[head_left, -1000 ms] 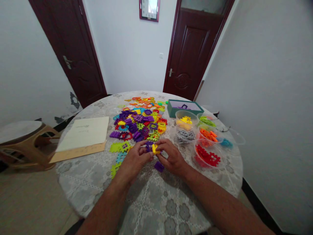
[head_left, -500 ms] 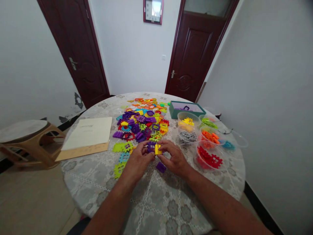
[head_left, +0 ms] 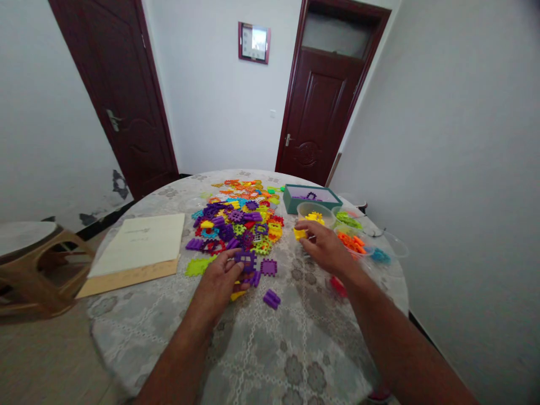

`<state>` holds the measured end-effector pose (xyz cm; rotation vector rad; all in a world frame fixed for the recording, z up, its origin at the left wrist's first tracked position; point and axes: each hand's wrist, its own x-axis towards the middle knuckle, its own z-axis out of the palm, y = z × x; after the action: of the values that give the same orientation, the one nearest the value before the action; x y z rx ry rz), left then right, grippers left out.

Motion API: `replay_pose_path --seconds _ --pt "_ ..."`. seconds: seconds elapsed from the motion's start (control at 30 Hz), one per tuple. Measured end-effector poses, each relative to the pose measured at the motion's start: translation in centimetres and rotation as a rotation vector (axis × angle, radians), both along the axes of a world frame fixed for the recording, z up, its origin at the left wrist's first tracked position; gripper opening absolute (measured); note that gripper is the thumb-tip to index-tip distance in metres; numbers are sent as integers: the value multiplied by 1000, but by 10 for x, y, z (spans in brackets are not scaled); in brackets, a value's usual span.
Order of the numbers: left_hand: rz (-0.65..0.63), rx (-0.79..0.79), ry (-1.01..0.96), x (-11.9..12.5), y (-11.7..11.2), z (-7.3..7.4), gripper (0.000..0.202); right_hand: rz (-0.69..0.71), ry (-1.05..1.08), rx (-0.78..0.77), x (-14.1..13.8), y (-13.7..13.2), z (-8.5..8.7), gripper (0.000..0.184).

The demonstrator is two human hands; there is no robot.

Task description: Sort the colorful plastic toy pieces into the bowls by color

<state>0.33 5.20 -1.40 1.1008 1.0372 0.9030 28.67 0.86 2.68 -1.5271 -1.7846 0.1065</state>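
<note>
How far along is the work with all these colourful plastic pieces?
Partly done: yellow and orange pieces already sit apart in clear tubs. In hand: the right hand holds a yellow piece, the left hand a purple piece. Left: the big mixed pile.

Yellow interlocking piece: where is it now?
In the head view, right of centre, the yellow interlocking piece is pinched in the right hand, just in front of the clear tub of yellow pieces.
</note>
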Motion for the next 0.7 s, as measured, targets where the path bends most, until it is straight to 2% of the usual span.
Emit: replay_pose_path --seconds 0.2,0.3,0.37,0.43,0.5,0.6,0.7 --pt "-95 18 54 1 0 -6 37 -337 -249 -64 74 58 29 35" --pt "-110 43 69 2 -1 -6 36 -436 -281 -30 91 75 37 39" --pt "-116 48 66 3 -2 -5 34 -443 -284 15 88 77 39 41" --pt "-135 46 54 3 -4 -4 32 -390 -268 62 71 70 37 38" --pt "-160 48 49 3 -5 -3 32 -263 -197 42 41 55 30 32" --pt "-217 83 40 1 -8 0 35 -6 -19 -156 -19 23 13 25" --pt "-292 124 38 -5 -9 3 46 168 93 -239 -71 -3 -8 20"
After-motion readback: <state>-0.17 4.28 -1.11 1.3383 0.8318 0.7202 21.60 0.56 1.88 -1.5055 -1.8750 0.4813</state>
